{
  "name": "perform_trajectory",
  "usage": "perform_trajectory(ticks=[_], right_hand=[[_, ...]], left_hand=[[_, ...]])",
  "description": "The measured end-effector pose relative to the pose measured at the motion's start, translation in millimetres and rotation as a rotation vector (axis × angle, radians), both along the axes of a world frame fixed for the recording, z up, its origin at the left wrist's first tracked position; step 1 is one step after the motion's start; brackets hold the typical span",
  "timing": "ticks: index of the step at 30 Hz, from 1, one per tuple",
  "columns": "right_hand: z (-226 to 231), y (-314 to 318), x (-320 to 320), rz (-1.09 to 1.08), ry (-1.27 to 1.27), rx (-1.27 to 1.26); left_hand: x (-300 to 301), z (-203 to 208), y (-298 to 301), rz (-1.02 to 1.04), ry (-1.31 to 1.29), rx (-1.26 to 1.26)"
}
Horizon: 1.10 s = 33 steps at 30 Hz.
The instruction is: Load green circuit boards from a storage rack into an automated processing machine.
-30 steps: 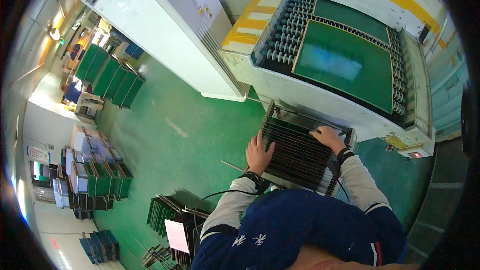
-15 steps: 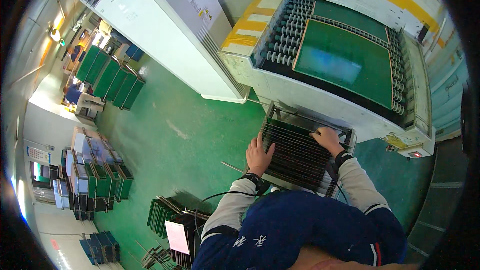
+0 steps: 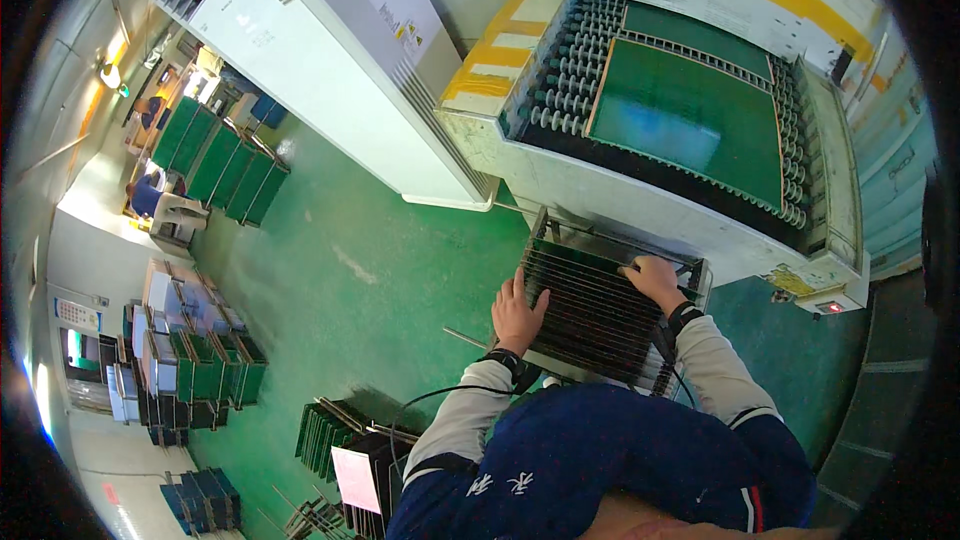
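Note:
A metal rack (image 3: 543, 232) with a row of thin dark panels (image 3: 590, 315) standing on edge is right in front of me. At its left side, my left hand (image 3: 517, 314) is open, fingers stretched and thumb apart, by the panel edges. My right hand (image 3: 655, 281) bends over the rack's right part, fingertips at the far panels. Its fingers are curled in, and what they pinch, if anything, is hidden. Just beyond the rack, a large green panel (image 3: 690, 120) lies flat on the rollers (image 3: 560, 118) of a conveyor machine (image 3: 640, 185); part of a second shows behind it.
A tall white cabinet unit (image 3: 330, 70) stands left of the machine. Racks of green panels (image 3: 215, 365) and a rack with a pink sheet (image 3: 357, 480) stand on the green floor to my left. A black cable (image 3: 440, 392) crosses my left forearm. Far left, a person (image 3: 150, 198) is beside more racks.
Both my hands keep almost the same places at the rack. At the far left, people have shifted posture slightly.

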State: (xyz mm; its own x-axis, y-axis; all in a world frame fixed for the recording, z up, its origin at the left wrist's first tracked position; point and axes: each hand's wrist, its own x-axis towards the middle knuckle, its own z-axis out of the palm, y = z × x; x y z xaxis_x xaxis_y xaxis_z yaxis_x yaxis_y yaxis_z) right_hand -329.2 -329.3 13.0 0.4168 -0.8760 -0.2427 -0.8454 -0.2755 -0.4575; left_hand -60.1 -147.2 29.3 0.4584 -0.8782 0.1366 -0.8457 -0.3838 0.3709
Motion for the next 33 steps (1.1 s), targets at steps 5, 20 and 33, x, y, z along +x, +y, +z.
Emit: perform_trajectory(ticks=[5, 20, 33], right_hand=[[-2.8, 0.1, -1.5, 0.001, 0.002, -0.022], [-1.8, 0.3, -0.9, -0.004, -0.003, -0.039], [0.6, 0.4, -0.4, -0.002, 0.028, -0.021]], left_hand=[[-1.0, 0.9, -1.0, 0.007, 0.020, 0.028], [-0.6, -1.7, -0.8, 0.005, 0.027, 0.009], [-1.5, 2.6, 0.4, 0.002, 0.023, 0.023]])
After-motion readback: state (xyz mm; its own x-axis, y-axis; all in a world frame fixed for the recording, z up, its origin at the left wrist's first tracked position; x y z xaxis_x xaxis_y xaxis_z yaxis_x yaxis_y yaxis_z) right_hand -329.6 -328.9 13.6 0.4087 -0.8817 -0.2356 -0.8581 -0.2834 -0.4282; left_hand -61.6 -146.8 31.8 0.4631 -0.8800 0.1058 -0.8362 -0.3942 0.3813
